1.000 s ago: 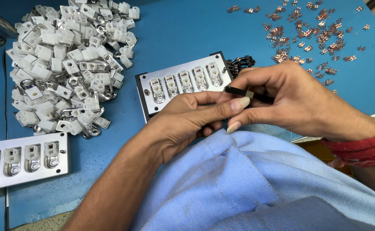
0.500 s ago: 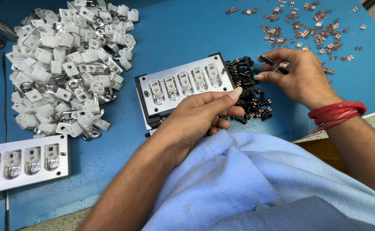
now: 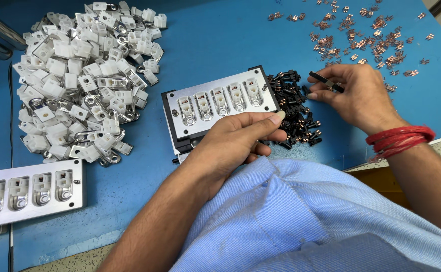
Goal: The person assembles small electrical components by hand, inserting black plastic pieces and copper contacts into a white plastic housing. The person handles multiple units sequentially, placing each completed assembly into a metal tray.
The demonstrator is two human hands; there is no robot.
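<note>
The left hand [image 3: 233,141] grips the near edge of a metal tray [image 3: 220,103] that lies on the blue table [image 3: 220,35]. The tray has 5 slots, each with a white part in it. The right hand [image 3: 356,95] pinches a small black piece [image 3: 326,80] in its fingertips, just above a pile of black pieces [image 3: 296,108] beside the tray. A big heap of white parts [image 3: 84,80] sits to the left. Little copper bits [image 3: 366,30] lie far back. Another metal tray [image 3: 26,194] is near the left edge.
</note>
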